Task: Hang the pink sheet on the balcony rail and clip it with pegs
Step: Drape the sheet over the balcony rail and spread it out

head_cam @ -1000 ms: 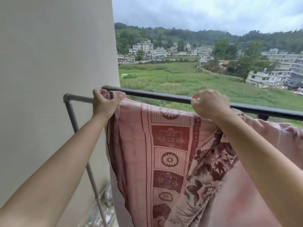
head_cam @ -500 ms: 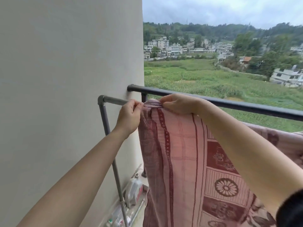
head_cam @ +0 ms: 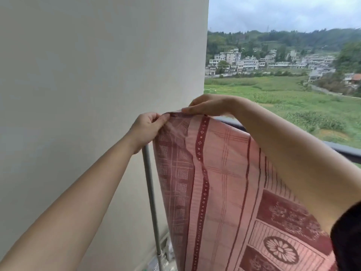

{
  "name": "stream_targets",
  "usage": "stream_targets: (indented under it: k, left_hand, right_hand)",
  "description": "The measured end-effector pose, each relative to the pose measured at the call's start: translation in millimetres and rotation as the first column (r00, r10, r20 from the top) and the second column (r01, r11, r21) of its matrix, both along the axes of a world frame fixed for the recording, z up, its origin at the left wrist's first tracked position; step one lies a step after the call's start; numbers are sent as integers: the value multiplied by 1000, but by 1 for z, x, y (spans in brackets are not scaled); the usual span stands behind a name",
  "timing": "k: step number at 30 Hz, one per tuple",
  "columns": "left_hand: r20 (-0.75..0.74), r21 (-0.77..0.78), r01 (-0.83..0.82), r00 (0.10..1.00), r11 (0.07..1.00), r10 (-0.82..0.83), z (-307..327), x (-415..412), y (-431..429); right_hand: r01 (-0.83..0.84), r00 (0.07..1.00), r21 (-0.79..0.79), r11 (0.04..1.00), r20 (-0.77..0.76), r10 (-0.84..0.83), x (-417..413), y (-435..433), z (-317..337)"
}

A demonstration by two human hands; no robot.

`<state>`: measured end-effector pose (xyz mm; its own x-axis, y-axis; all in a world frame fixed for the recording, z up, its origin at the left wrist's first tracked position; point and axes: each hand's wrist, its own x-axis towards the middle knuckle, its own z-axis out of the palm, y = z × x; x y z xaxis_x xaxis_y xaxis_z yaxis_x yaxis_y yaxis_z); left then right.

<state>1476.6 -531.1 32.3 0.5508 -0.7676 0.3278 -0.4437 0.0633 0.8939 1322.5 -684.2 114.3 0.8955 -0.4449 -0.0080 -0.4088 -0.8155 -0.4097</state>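
The pink sheet (head_cam: 224, 182), patterned with dark red stripes and flowers, hangs in front of the black balcony rail (head_cam: 347, 150). My left hand (head_cam: 146, 128) pinches its top left corner beside the wall. My right hand (head_cam: 209, 105) grips the top edge just to the right, held above the rail's left end. The sheet hides the rail's left part. No pegs are visible.
A plain beige wall (head_cam: 88, 75) fills the left side. A grey metal pipe (head_cam: 151, 192) runs down next to the sheet's left edge, with bottles at its foot (head_cam: 166, 253). Fields and buildings lie beyond the rail.
Both hands have shifted left along the sheet to its corner and lifted the top edge. My right hand moved from mid-rail to close beside my left. The view turned toward the wall.
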Motion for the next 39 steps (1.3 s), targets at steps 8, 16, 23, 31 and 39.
stream_targets:
  k: [8, 16, 23, 31, 39]
  left_hand:
    - [-205, 35, -214, 955, 976, 216, -12, 57, 7]
    - [-392, 136, -99, 908, 986, 145, -50, 86, 30]
    - [-539, -197, -215, 839, 957, 78, -16, 92, 6]
    - [-398, -148, -318, 886, 936, 238, -40, 96, -9]
    - [-376, 4, -248, 897, 969, 231, -77, 81, -7]
  right_hand:
    - [-69, 996, -192, 979, 44, 79, 90, -2, -14]
    - [-121, 951, -256, 959, -306, 39, 131, 5, -58]
    - [57, 998, -196, 979, 48, -48, 126, 9, -55]
    - [73, 996, 62, 995, -47, -70, 82, 29, -44]
    - [-6, 986, -470, 883, -153, -74, 28, 60, -76]
